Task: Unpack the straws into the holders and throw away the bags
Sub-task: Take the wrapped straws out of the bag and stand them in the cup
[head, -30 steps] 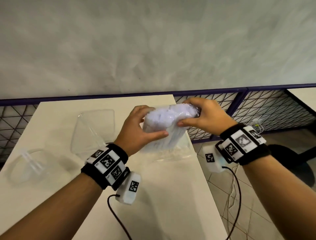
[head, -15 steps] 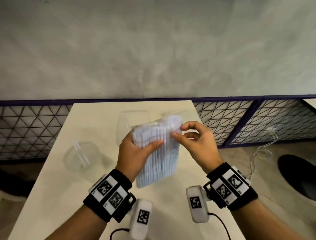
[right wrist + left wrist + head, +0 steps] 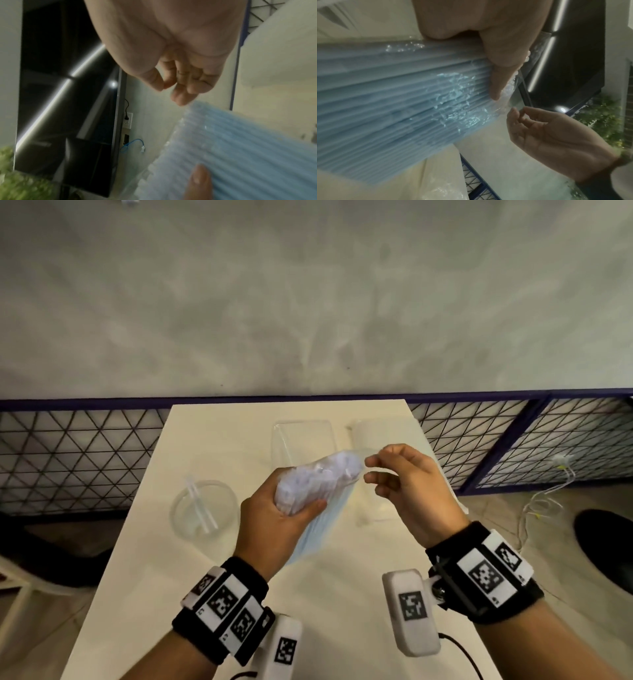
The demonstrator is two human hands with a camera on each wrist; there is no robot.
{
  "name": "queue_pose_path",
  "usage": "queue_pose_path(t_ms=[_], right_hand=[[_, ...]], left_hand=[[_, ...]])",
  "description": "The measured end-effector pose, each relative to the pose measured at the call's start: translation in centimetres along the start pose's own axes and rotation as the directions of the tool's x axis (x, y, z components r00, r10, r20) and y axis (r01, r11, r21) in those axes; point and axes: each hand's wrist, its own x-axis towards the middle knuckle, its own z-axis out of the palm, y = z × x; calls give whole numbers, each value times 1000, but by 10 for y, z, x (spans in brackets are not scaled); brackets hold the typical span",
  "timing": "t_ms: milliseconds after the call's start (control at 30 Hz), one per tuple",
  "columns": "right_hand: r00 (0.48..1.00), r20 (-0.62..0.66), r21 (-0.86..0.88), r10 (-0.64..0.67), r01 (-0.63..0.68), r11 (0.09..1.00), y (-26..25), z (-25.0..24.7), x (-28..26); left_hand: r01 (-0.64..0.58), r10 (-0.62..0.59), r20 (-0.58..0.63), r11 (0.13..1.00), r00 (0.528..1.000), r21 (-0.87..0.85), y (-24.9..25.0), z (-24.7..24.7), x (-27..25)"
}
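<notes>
My left hand [image 3: 274, 518] grips a clear bag of pale blue straws [image 3: 318, 477] round its middle and holds it tilted above the white table [image 3: 222, 594]. My right hand [image 3: 404, 484] is at the bag's upper end, thumb and forefinger pinching its clear plastic flap. The left wrist view shows that pinch [image 3: 513, 108] just past the straw tips [image 3: 402, 101]. A round clear holder [image 3: 203, 508] with two straws stands to the left. A rectangular clear holder [image 3: 301, 436] lies behind the bag.
Another clear plastic piece [image 3: 376, 433] sits at the table's back right, with more clear plastic lying under my right hand. A black wire-mesh fence [image 3: 85, 460] runs behind the table. The table's right edge drops to a tiled floor with a white cable [image 3: 548, 494].
The head view has shifted, bringing the table to the centre. My left hand tilted the bag's top to the right. My right hand slid off the bag's top and now pinches its flap.
</notes>
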Motion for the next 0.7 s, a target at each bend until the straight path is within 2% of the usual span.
queue_pose_path(t_ms=[100,200,300,433,700], right_hand=[[998,-6,-133,66,-66,989,5,-7,5],[993,49,-94,106,-101,990,13,-10,2],[997,67,-46,32,-29,998,15,-14,2],[997,72,-248,-35,52,967,17,-17,9],[986,161,-294,-34,81,952,21,-21,14]], left_hand=[[-27,27,-38,1000,999,8,-2,6,-3],[-65,69,-63,996,996,63,1,14,-6],[-80,89,-83,991,993,110,-3,21,-8],[-83,95,-87,988,992,131,-8,28,-16],[6,8,-110,993,994,121,-19,31,-18]])
